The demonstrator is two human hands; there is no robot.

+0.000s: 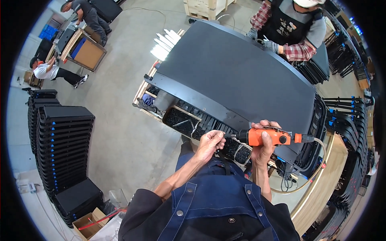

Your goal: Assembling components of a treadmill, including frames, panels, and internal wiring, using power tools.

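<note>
An orange and black air screwdriver (pixel 265 137) lies level in front of my body, its nose toward the left and its hose end toward the right. My right hand (pixel 263 149) is wrapped round its orange body. With thumb and fingers closed, my left hand (pixel 210 145) pinches the bit end (pixel 230 135) of the tool; whether a screw sits there too is hidden by the fingers. Just beyond both hands is the near edge of a large dark grey panel (pixel 241 72), which lies flat on a workbench.
Under the panel's near edge sit bins of black screws (pixel 179 120). A co-worker with gloved hands (pixel 270 45) stands at the far edge. Stacked black panels (pixel 66 140) rise at left. A pale hose (pixel 321 160) curves down past a wooden board (pixel 321 180) at right.
</note>
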